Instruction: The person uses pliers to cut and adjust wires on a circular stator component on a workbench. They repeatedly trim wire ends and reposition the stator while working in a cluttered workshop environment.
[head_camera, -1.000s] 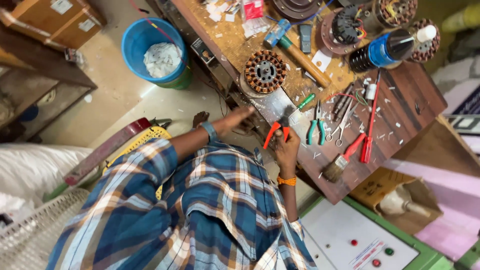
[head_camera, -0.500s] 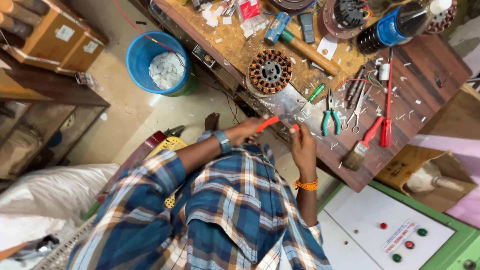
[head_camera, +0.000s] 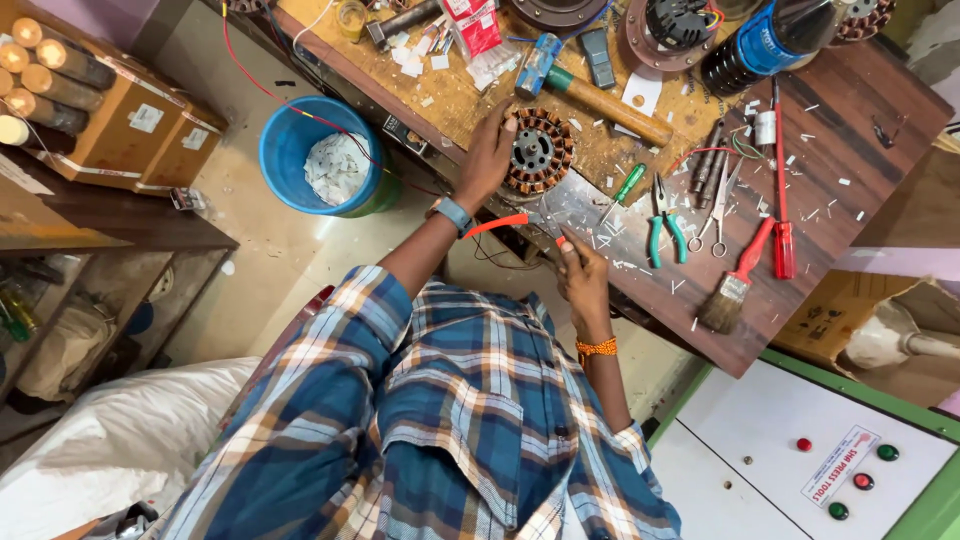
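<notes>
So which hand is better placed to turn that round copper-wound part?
Probably the left. The left hand grips the rim of the copper-wound stator, while the right hand sits apart from it at the table edge, occupied with the orange-handled pliers.

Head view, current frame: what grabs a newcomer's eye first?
The copper-wound motor stator at the near edge of the cluttered wooden workbench, with the person's left hand gripping its side. Just below it, the right hand holds orange-handled pliers at the bench edge. Off to the left, a bright blue bucket with white scraps stands on the floor.
</notes>
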